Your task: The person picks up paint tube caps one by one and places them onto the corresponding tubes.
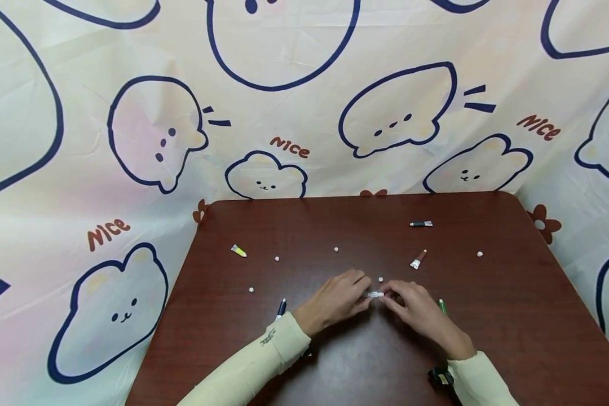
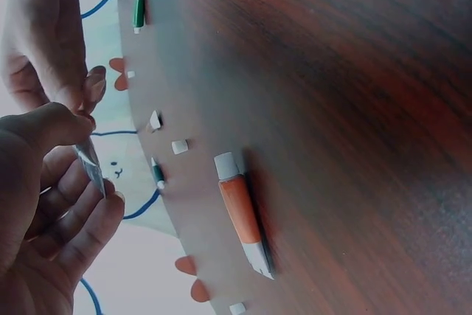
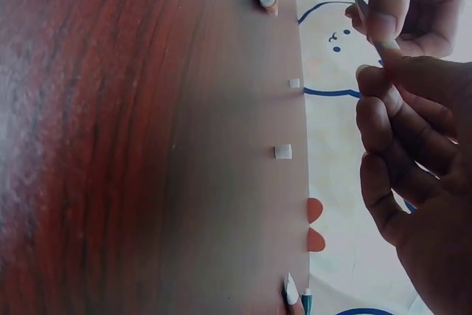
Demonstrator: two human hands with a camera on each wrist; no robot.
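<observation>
Bridging left hand (image 1: 336,298) and right hand (image 1: 417,306), a tube (image 1: 373,294) is pinched at both ends by curled fingers (image 3: 375,123).

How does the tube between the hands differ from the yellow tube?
The held tube is pinched by the left hand and right hand; the yellow tube lies on the table. The held tube's visible part looks whitish; the yellow tube shows bright yellow. Both are small tubes.

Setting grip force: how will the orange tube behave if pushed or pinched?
The orange tube likely won't roll freely, given its flattened end. It may slide; the table shows a sheen. Its body could dent when pinched: that end suggests a thin wall.
</observation>
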